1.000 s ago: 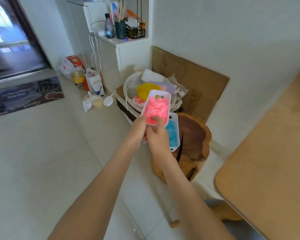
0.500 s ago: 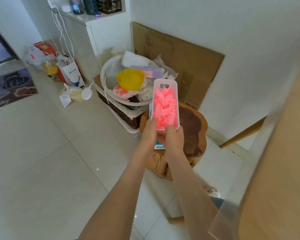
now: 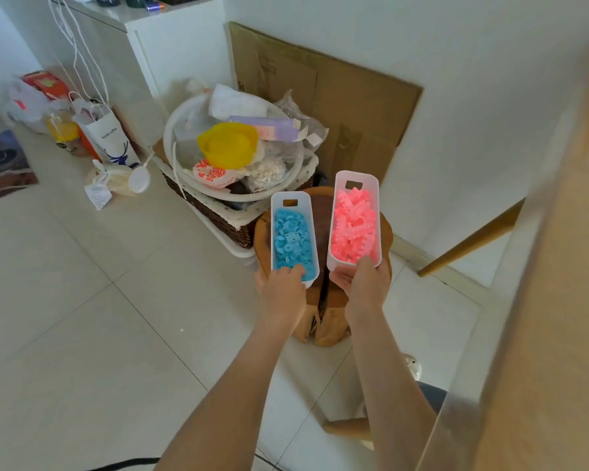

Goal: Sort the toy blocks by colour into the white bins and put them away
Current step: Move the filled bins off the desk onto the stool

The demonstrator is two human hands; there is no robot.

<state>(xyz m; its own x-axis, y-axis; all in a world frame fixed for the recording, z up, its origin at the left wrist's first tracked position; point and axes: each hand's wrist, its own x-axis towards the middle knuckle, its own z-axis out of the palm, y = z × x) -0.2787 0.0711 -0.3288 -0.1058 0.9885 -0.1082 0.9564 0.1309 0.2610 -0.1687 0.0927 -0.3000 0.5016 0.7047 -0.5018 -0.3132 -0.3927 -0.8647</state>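
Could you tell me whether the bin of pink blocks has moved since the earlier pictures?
Yes. The pink bin has shifted right across the wooden stump, uncovering the blue bin.

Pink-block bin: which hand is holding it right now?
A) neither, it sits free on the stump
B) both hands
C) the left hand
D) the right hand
D: the right hand grips the near end of the pink-block bin, while the left hand holds the blue-block bin.
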